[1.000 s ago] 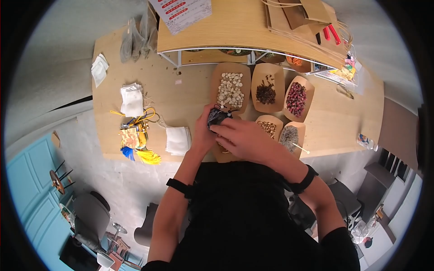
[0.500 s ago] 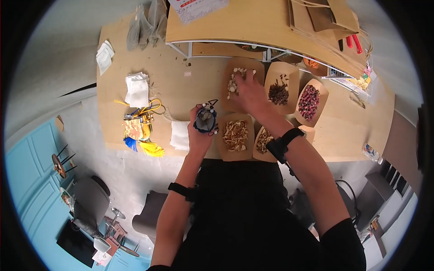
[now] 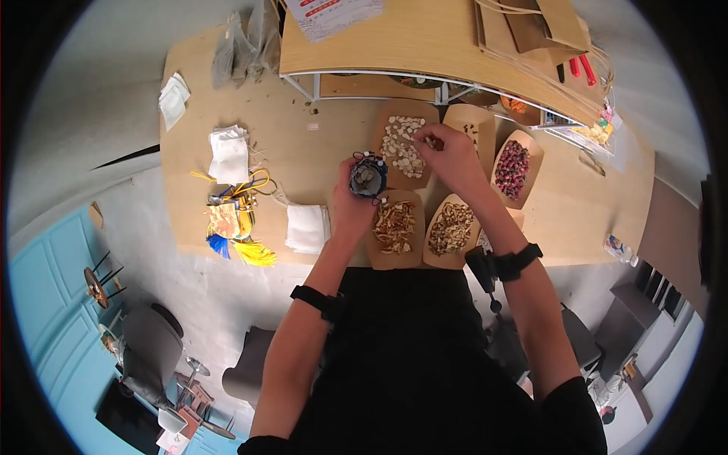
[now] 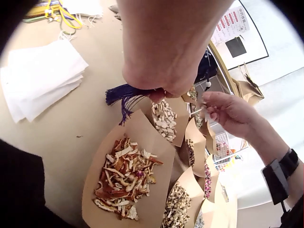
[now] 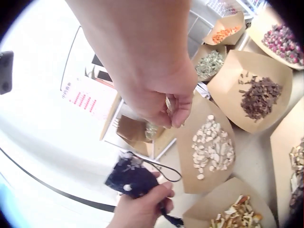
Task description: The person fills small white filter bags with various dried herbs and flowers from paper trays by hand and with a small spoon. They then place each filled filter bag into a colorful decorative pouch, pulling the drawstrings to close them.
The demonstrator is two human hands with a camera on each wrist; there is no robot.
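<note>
My left hand [image 3: 349,206] grips a dark blue drawstring pouch [image 5: 130,176] with its mouth facing up. Some pale pieces lie inside it in the head view. A dark blue tassel [image 4: 124,98] hangs below that hand. Over the right side of a brown paper tray [image 3: 379,133] of white slices [image 3: 402,152], my right hand [image 3: 455,158] has its fingers curled together. Between those fingertips the right wrist view shows a pale slice [image 5: 169,103]. The pouch stands just left of that tray, apart from the right hand.
Nearby trays hold orange-brown peel strips [image 3: 396,226], chopped pale pieces [image 3: 453,227], dried rosebuds [image 3: 513,168] and dark brown bits [image 5: 260,97]. White cloth bags [image 3: 306,229] and tasselled yellow pouches [image 3: 227,218] lie left. A wooden shelf [image 3: 379,57] spans the back.
Both hands were at the pouch; then my right hand reached into the white slices and has now lifted out with some. My left hand has shifted the open pouch right, closer to that tray.
</note>
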